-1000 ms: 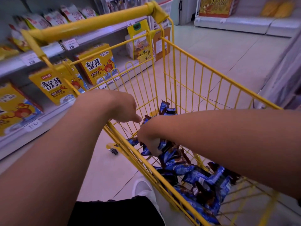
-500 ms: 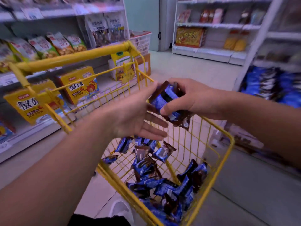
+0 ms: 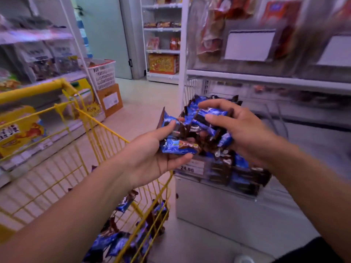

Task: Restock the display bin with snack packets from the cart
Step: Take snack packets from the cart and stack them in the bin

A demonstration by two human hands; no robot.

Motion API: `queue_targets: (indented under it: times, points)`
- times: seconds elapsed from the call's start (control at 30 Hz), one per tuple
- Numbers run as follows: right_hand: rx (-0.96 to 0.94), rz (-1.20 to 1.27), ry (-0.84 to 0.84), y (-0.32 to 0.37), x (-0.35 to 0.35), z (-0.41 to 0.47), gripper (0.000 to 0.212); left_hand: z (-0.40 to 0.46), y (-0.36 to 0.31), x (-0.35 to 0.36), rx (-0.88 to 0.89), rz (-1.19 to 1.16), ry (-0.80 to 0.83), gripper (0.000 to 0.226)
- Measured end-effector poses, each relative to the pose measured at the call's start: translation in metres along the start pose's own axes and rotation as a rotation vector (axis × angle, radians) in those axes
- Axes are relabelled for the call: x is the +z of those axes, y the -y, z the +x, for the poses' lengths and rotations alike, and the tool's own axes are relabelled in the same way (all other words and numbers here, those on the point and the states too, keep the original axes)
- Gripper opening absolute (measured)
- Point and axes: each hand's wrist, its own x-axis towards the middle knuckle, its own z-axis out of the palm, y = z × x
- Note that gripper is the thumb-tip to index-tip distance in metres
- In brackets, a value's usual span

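Both hands hold a bunch of blue and brown snack packets (image 3: pixel 191 130) at chest height, just left of and above the display bin (image 3: pixel 245 190). My left hand (image 3: pixel 152 156) cups the bunch from below with its thumb on top. My right hand (image 3: pixel 237 130) grips the bunch from the right, fingers curled over it. The clear-fronted bin on the right shelf unit holds several matching packets behind a price tag (image 3: pixel 190 167). The yellow wire cart (image 3: pixel 106 133) stands at the lower left with more packets (image 3: pixel 121 242) in its bottom.
Shelves of yellow snack boxes (image 3: pixel 19 130) run along the left. A white basket (image 3: pixel 101 74) sits on a cardboard box (image 3: pixel 111 99) past the cart. Hanging packs and white labels (image 3: pixel 248 44) fill the right unit above the bin. Open floor leads to a far door.
My right hand lifted packets out of the cart; both hands now carry a larger bunch to the right, up to the display bin. The view has swung from the cart toward the right shelf.
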Motion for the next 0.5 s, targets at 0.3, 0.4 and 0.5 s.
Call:
queue_targets:
  times: [0.3, 0.4, 0.5]
  points:
    - [0.306, 0.369, 0.143, -0.007, -0.036, -0.004, 0.042, 0.012, 0.015, 0.009, -0.075, 0.007, 0.012, 0.045]
    - [0.287, 0.309, 0.117, -0.008, -0.037, -0.001, 0.030, 0.012, 0.020, 0.010, -0.090, -0.029, 0.026, 0.048]
    - [0.199, 0.161, 0.105, -0.012, -0.038, -0.001, 0.031, 0.013, 0.022, 0.010, -0.041, 0.020, -0.039, 0.054]
